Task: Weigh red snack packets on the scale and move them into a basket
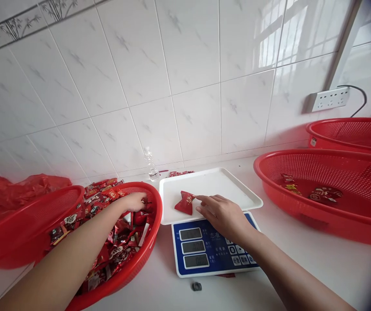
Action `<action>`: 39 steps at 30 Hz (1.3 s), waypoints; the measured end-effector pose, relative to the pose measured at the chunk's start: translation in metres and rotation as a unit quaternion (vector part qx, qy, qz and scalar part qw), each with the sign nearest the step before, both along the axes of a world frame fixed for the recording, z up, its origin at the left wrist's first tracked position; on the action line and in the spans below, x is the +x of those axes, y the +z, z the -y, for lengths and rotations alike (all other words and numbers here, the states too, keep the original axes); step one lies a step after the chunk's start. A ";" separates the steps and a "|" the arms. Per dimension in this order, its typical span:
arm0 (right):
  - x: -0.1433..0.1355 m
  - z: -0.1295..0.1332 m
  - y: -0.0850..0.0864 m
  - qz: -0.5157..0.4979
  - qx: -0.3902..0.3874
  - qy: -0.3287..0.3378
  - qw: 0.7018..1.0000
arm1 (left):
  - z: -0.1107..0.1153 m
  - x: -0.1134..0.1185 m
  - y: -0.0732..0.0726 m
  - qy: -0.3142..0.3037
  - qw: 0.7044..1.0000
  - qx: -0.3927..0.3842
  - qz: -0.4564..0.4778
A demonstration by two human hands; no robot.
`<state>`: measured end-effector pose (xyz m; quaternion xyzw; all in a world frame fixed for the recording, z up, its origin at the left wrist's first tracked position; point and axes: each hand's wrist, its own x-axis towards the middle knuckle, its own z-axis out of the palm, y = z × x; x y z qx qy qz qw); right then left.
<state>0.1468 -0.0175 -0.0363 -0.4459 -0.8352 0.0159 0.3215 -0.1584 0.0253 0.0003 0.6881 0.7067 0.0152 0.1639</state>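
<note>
My left hand [136,201] reaches into the red basket [158,220] full of small red packets [120,252], near its far right side. Its fingers are bent down among the packets, and what they hold, if anything, is hidden. Over the white tray [237,188] of the blue scale [216,263], my right hand [219,211] has its fingers apart, with the index fingertip at the edge of a single red packet [185,203] that lies on the tray.
On the right, a large red basket [321,157] holds a few packets, with another red basket [350,123] behind. A clear bottle [151,164] stands by the wall. Far left are a red basket [30,216] and red plastic bags [20,190]. A small dark object [196,286] lies before the scale.
</note>
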 end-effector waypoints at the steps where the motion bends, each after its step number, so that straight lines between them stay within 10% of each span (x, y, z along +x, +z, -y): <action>1: 0.000 0.000 0.000 -0.002 0.000 -0.002 1.000 | 0.002 -0.001 0.005 0.017 1.000 -0.006 0.016; 13: -0.002 -0.001 -0.001 0.004 -0.003 -0.005 1.000 | 0.011 0.017 0.068 0.081 0.960 0.118 0.242; 23: 0.000 -0.001 -0.002 -0.001 -0.003 0.019 1.000 | 0.016 0.095 0.047 -0.034 0.952 -0.014 0.304; 39: 0.000 -0.001 -0.003 0.032 0.035 0.049 0.998 | 0.023 0.107 0.023 -0.156 0.957 -0.022 0.245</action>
